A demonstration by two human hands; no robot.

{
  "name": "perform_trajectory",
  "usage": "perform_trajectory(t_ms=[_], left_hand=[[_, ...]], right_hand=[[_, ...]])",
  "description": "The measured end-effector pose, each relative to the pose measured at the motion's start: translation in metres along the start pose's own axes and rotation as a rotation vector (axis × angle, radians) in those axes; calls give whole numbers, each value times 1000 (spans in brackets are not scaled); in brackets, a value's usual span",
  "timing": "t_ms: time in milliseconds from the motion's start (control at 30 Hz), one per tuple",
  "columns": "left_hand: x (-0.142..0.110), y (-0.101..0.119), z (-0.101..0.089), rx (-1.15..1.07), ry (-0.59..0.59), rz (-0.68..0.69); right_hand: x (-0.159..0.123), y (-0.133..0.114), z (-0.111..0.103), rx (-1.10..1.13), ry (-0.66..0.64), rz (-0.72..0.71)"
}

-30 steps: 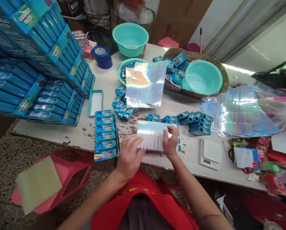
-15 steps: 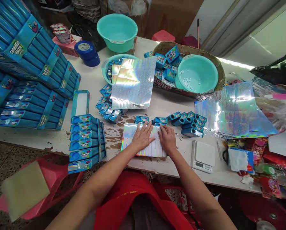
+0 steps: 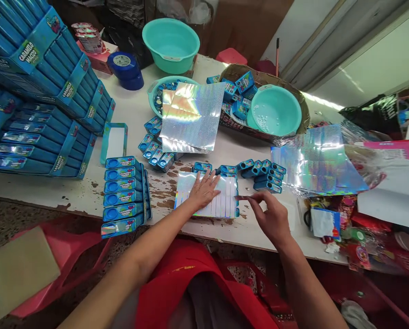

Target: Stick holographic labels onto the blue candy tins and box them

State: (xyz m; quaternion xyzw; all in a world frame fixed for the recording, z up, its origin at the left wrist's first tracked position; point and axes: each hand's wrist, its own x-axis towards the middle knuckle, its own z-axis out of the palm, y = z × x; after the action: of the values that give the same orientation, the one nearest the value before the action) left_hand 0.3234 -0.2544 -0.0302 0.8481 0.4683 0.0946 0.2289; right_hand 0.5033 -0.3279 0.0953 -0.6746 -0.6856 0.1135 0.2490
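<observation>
A shiny holographic sheet with a row of pale strips lies on the table near its front edge. Pressed flat on it is my left hand, fingers stretched out. To the right, my right hand pinches a thin dark strip between thumb and finger, its far end at the sheet's right edge. Whether that strip is a peeled sticker or something stiffer, I cannot tell. Just beyond the sheet lie small blue boxes marked with candy print. Blue box edges also show from beneath the sheet's right side.
Stacked blue display boxes fill the left. A filled tray of blue boxes stands nearer. Larger holographic sheets rest over a basin, with more sheets at right. A turquoise basin sits inside a cardboard box.
My right hand has moved right, off the sheet, and now pinches a thin dark strip. My left hand stays flat on the sheet. The view has shifted slightly.
</observation>
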Motion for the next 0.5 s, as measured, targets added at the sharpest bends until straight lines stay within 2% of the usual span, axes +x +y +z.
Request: perform_trajectory(t_ms=[133, 200, 300, 400, 500], left_hand=[[-21, 25, -39, -486, 100, 63], [-42, 40, -61, -720, 52, 81], [-83, 46, -93, -805, -18, -106], [-134, 21, -123, -670, 19, -267], [-193, -26, -152, -593, 59, -403]], right_hand=[[-8, -34, -11, 86, 27, 21], [-14, -47, -6, 146, 35, 33], [-24, -70, 14, 284, 31, 132], [-31, -106, 52, 527, -77, 255], [-37, -157, 100, 718, -242, 270]])
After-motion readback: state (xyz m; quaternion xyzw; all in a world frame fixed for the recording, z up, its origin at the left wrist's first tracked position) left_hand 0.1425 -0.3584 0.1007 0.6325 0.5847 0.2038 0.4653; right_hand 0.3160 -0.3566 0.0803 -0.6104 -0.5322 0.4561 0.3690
